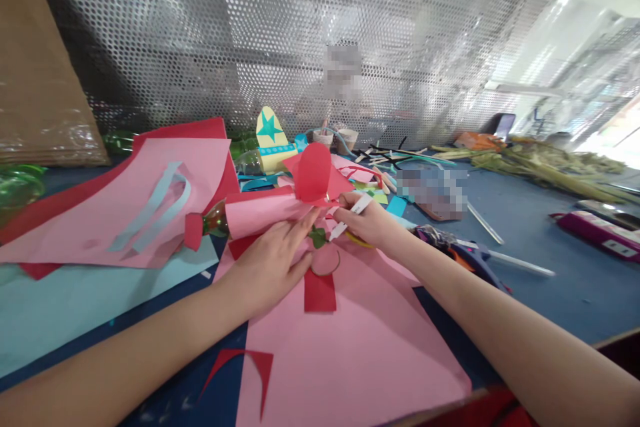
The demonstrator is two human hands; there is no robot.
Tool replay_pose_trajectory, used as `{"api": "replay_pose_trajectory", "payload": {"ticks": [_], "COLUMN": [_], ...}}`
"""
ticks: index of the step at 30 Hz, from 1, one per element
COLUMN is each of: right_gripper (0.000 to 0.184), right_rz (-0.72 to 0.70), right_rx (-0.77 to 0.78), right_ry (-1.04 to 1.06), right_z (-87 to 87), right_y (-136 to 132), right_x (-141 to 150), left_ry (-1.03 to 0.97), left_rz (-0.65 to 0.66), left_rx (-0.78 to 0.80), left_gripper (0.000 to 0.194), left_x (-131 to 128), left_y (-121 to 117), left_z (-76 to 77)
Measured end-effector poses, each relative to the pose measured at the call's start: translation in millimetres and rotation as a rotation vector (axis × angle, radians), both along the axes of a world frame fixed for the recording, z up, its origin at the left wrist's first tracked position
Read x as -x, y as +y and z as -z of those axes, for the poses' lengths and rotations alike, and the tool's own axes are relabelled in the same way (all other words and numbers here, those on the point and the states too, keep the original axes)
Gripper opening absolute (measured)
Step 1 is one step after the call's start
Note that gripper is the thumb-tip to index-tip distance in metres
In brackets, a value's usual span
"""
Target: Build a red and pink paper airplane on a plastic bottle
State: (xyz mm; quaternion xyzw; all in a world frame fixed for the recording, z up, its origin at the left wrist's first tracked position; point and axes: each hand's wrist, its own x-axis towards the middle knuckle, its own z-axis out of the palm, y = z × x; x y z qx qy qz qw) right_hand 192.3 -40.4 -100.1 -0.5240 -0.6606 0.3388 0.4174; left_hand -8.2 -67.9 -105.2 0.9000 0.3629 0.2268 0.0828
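A bottle wrapped in pink paper (260,212) lies on its side on the blue table, with a red paper fin (315,173) standing up from it and a red cap piece (193,230) at its left end. My left hand (267,267) rests on the wrapped bottle with fingers stretched flat, steadying it. My right hand (363,221) is closed in a pinch at the base of the red fin, holding a thin white strip (350,217). A small green bit (317,237) and a wire ring (325,263) lie between my hands.
Large pink sheets (350,347) and red sheets (180,130) cover the table, with red offcuts (320,292). A yellow paper rocket with a teal star (270,140) stands behind. A glue gun (470,255) lies to the right, dried stalks (540,163) further back, and perforated metal panels (250,33) wall the rear.
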Motion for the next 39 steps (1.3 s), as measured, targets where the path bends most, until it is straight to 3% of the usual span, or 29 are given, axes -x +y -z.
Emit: {"api": "replay_pose_trajectory", "payload": {"ticks": [29,39], "right_gripper": [0.022,0.024], "right_rz": [-0.028,0.022], "right_rx": [0.016,-0.013], "right_ry": [0.007,-0.005], "right_z": [-1.5,-5.1], "right_y": [-2.0,-2.4], "right_x": [-0.5,1.1], "left_ry": [0.009,0.038], "left_rz": [0.002,-0.026], "left_rx": [-0.007,-0.063], "left_gripper": [0.061,0.040], "left_x": [0.1,0.4], "left_y": [-1.0,1.5], "left_z": [-1.8,1.8]}}
